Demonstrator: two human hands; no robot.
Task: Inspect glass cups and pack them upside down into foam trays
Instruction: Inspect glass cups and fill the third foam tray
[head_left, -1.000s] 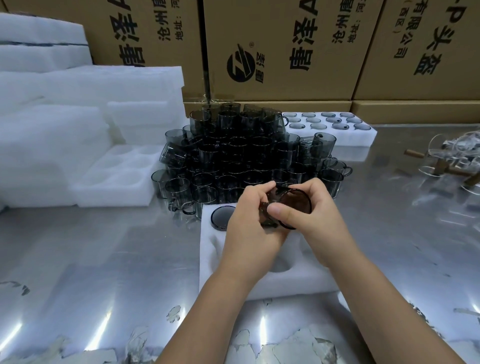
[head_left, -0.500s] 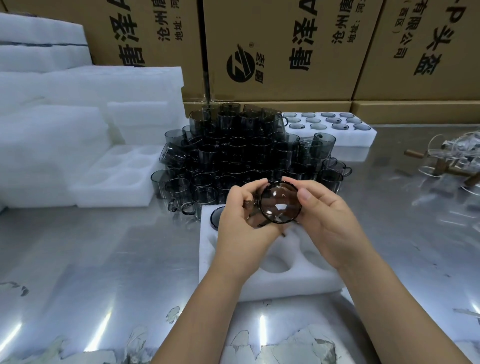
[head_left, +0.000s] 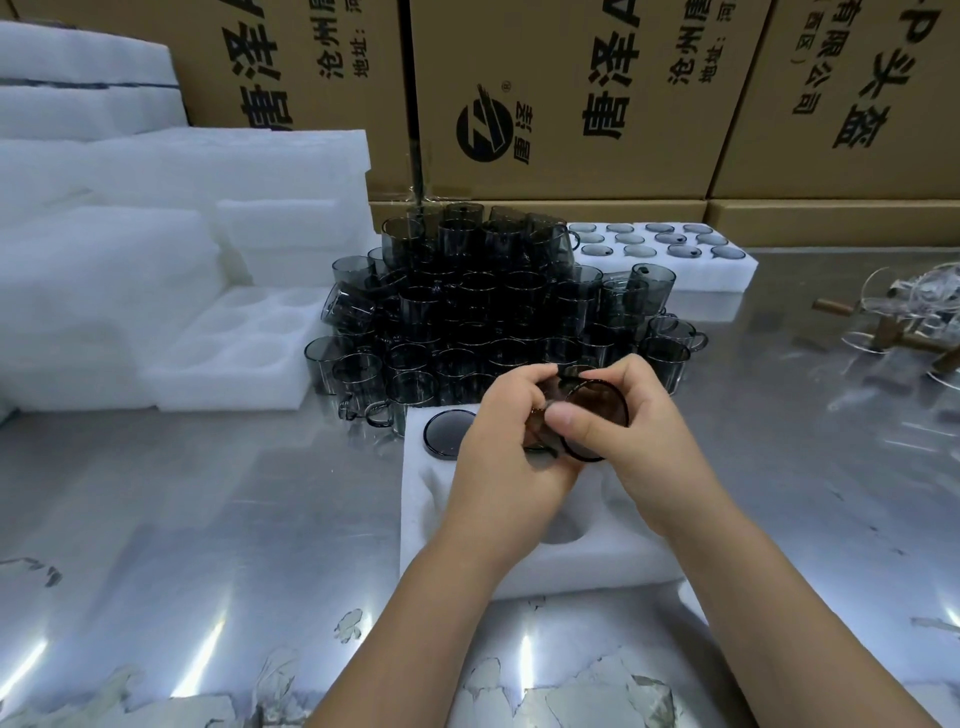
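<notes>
Both hands are up at ctr frame, just above the near foam tray (head_left: 431, 504), w/ one smoky glass cup (head_left: 605, 402) btwn them. Left grip (head_left: 498, 441) is curled round the cup's left side, fingers over its top. Right grip (head_left: 639, 441) pinches it from the right, thumb (head_left: 566, 418) laid across the round face turned toward the camera. Can't tell if that face is rim or base. The cup is clear of the tray, tipped on its side in the air.

Tray's upper-left pocket has one dark cup (head_left: 449, 434) seated base up. The arms hide part of the other pockets.

Right behind the tray, mid frame, a big pile of grey cups (head_left: 493, 312) is stacked several layers high on the shiny steel desk (head_left: 208, 519). Upper right of the pile is a filled tray (head_left: 727, 273) w/ rows of round cup bases showing. Left of the pile there's a bare pocketed tray (head_left: 234, 358) & foam stacks (head_left: 104, 249) behind it. Cardboard boxes (head_left: 571, 104) w/ black print run along the top. At far right edge is clear glassware (head_left: 909, 322) w/ wooden bits, too blurry to name
</notes>
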